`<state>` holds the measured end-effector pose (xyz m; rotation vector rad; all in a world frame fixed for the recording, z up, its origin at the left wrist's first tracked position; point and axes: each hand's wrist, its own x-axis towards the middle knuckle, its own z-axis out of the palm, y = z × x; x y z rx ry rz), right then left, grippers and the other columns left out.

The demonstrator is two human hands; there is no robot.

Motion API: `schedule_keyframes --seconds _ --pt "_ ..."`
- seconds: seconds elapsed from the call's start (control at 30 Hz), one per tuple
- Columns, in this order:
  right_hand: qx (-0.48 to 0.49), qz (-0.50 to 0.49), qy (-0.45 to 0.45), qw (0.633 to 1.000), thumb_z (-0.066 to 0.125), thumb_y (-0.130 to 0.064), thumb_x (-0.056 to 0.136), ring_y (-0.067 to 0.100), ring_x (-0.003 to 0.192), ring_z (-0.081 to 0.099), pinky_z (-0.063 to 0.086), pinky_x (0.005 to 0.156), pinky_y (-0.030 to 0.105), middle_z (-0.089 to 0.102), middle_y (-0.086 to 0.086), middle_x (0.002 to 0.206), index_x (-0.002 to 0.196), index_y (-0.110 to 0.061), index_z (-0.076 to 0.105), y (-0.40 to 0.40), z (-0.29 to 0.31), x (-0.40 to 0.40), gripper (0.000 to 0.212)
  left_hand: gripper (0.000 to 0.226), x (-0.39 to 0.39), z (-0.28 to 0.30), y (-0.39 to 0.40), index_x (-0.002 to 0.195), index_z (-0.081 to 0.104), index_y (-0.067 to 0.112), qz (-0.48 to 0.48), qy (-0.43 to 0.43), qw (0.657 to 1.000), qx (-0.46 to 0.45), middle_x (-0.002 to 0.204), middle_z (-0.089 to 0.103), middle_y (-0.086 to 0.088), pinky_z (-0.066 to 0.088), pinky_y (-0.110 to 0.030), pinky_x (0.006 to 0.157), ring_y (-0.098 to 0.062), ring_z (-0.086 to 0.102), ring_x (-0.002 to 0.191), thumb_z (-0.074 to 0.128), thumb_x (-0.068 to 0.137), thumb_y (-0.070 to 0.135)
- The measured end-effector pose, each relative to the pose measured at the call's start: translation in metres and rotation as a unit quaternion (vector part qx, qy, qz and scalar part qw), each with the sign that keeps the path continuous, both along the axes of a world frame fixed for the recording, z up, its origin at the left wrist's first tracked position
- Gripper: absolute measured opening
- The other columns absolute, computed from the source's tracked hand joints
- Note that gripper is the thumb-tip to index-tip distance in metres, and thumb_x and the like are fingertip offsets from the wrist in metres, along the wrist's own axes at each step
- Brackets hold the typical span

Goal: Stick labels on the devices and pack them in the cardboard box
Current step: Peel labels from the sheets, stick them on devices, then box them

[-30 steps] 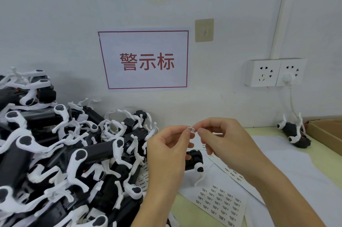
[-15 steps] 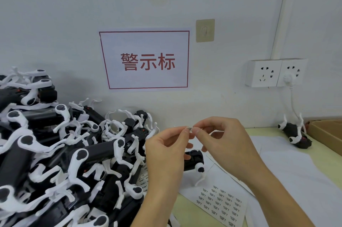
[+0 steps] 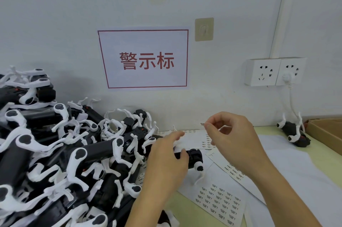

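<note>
Label (image 3: 202,123) pinched between my right hand (image 3: 235,139) thumb and forefinger, held above label sheets (image 3: 220,203). My left hand (image 3: 167,160) reaches down, fingers loosely curled over black-and-white device (image 3: 193,155) on table (image 3: 325,163); grip unclear, motion blur. Device pile (image 3: 55,152) at left. Cardboard box (image 3: 327,134) at far right, another device (image 3: 294,132) just beside it.

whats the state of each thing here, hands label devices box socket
right hand: raised, pinching a small label
left hand: open, reaching toward a device on the table
device pile: heaped at left
lone device: by the wall, apart
cardboard box: open, inside hidden
right socket: plug in
label sheets: flat on table
</note>
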<state>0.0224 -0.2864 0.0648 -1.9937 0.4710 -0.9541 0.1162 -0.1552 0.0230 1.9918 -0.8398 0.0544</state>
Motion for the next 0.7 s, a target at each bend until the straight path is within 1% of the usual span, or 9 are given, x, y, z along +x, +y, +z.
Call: schedule_keyframes --seconds 0.07,0.13,0.2,0.3,0.37,0.47,0.53,0.6,0.7 --pt "0.001 0.003 0.015 1.000 0.069 -0.022 0.087 0.016 0.062 0.065 0.040 0.048 0.011 0.068 -0.013 0.068 0.072 -0.026 0.069 -0.005 0.000 -0.002 0.016 0.056 0.003 -0.009 0.001 0.147 0.039 0.032 -0.011 -0.077 0.988 0.131 0.146 0.043 0.016 0.028 -0.030 0.116 -0.004 0.033 0.139 0.058 0.095 0.026" --pt "-0.001 0.007 0.029 1.000 0.069 -0.023 0.087 0.017 0.065 0.067 0.040 0.050 0.010 0.068 -0.014 0.070 0.072 -0.026 0.069 -0.008 0.000 -0.005 0.016 0.064 0.003 -0.017 0.001 0.152 0.024 0.031 -0.021 -0.122 0.963 0.239 0.154 0.030 0.015 0.016 -0.035 0.121 -0.007 0.020 0.146 0.055 0.097 0.034" --pt "-0.006 0.012 0.043 0.999 0.068 -0.025 0.087 0.016 0.067 0.067 0.040 0.052 0.008 0.068 -0.014 0.072 0.073 -0.027 0.069 -0.010 0.000 -0.006 0.015 0.065 0.003 -0.023 0.001 0.153 0.018 0.029 -0.020 -0.155 0.934 0.321 0.154 0.030 0.011 0.010 -0.039 0.120 -0.013 0.019 0.147 0.052 0.098 0.036" --pt "-0.004 0.017 0.056 0.998 0.067 -0.028 0.088 0.014 0.068 0.068 0.038 0.051 0.009 0.068 -0.014 0.074 0.075 -0.027 0.068 -0.011 0.000 -0.007 0.013 0.055 0.002 -0.023 0.001 0.149 0.025 0.028 0.014 -0.202 0.910 0.362 0.140 0.043 0.008 0.020 -0.037 0.110 -0.016 0.034 0.133 0.049 0.099 0.033" --pt "-0.003 0.019 0.059 0.998 0.068 -0.030 0.088 0.013 0.068 0.068 0.038 0.049 0.009 0.068 -0.014 0.074 0.076 -0.027 0.068 -0.011 -0.001 -0.007 0.012 0.043 0.002 -0.020 0.002 0.140 0.033 0.028 0.030 -0.208 0.909 0.360 0.130 0.047 0.008 0.025 -0.035 0.102 -0.017 0.039 0.123 0.048 0.099 0.033" --pt "-0.005 0.018 0.060 0.998 0.068 -0.031 0.088 0.012 0.068 0.067 0.038 0.049 0.010 0.067 -0.015 0.073 0.076 -0.027 0.067 -0.012 -0.002 -0.007 0.013 0.029 0.003 -0.017 0.002 0.124 0.043 0.026 0.010 -0.172 0.927 0.332 0.119 0.050 0.008 0.029 -0.034 0.103 -0.016 0.046 0.118 0.049 0.098 0.038" --pt "-0.009 0.016 0.058 0.998 0.068 -0.030 0.089 0.010 0.067 0.066 0.039 0.051 0.010 0.067 -0.016 0.073 0.076 -0.027 0.067 -0.013 -0.002 -0.007 0.014 0.030 0.002 -0.013 0.002 0.123 0.044 0.027 -0.020 -0.104 0.959 0.262 0.113 0.051 0.009 0.040 -0.032 0.098 -0.015 0.054 0.110 0.054 0.096 0.039" --pt "-0.018 0.016 0.054 0.998 0.067 -0.029 0.090 0.007 0.065 0.064 0.040 0.051 0.009 0.067 -0.017 0.072 0.076 -0.027 0.067 -0.015 -0.002 -0.008 0.014 0.038 -0.002 -0.006 0.003 0.125 0.043 0.031 -0.053 0.002 0.986 0.160 0.111 0.057 0.009 0.054 -0.034 0.085 -0.013 0.064 0.095 0.061 0.092 0.037" --pt "-0.033 0.022 0.043 0.998 0.066 -0.025 0.090 0.002 0.068 0.062 0.042 0.057 0.008 0.068 -0.017 0.072 0.076 -0.026 0.068 -0.016 0.000 -0.010 0.014 0.033 -0.005 0.001 0.001 0.114 0.046 0.034 -0.078 0.125 0.989 0.016 0.094 0.066 0.005 0.059 -0.031 0.068 -0.008 0.070 0.069 0.068 0.089 0.033"
